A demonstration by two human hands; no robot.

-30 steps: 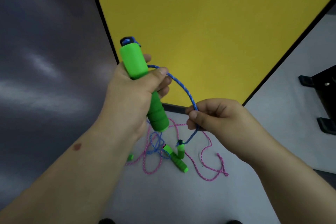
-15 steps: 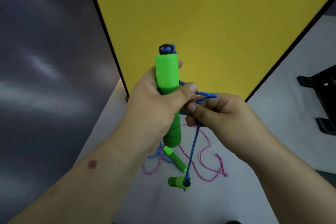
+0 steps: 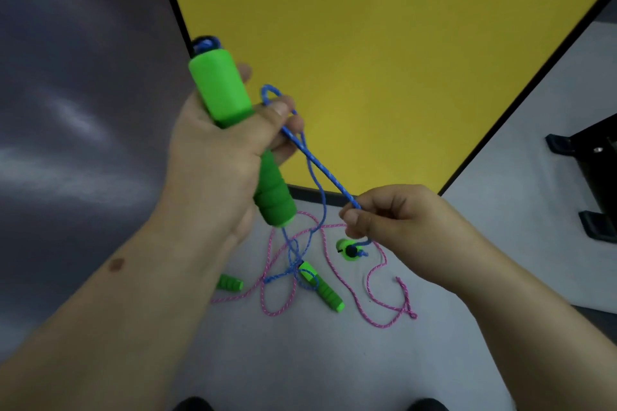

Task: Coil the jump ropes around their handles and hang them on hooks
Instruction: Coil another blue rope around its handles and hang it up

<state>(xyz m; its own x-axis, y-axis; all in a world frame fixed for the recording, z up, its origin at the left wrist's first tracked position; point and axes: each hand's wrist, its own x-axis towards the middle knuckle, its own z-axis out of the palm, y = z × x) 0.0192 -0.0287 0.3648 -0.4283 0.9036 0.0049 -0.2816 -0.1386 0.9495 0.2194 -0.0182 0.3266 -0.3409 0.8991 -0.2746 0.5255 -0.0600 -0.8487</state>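
My right hand [image 3: 397,220] has swung away from the left since half a second ago: then the two were knuckle to knuckle at the handle, now the right sits low and to the right, well apart, with the blue rope [image 3: 329,177] stretched between them. That reads to me as one wrap just laid and slack being drawn out for the next.

The left hand [image 3: 220,150] is clamped round the green handle [image 3: 222,90], which stands tilted, top end far and left. Its thumb pins the rope against the foam, with a small loop poking up just beside the thumb tip. The right hand pinches the rope between thumb and forefinger, the other fingers curled in.

The second blue handle [image 3: 349,248] hangs just below my right fist (end-on to the camera, so I can't tell whether it touches the floor [image 3: 300,360]). It was lying nearer a moment ago, so the rope is shortening.

The pink rope [image 3: 380,290] lies loose on the floor, its handles [image 3: 322,287] untouched. No hooks in view. I judge the coiling is barely begun: few turns show on the handle.
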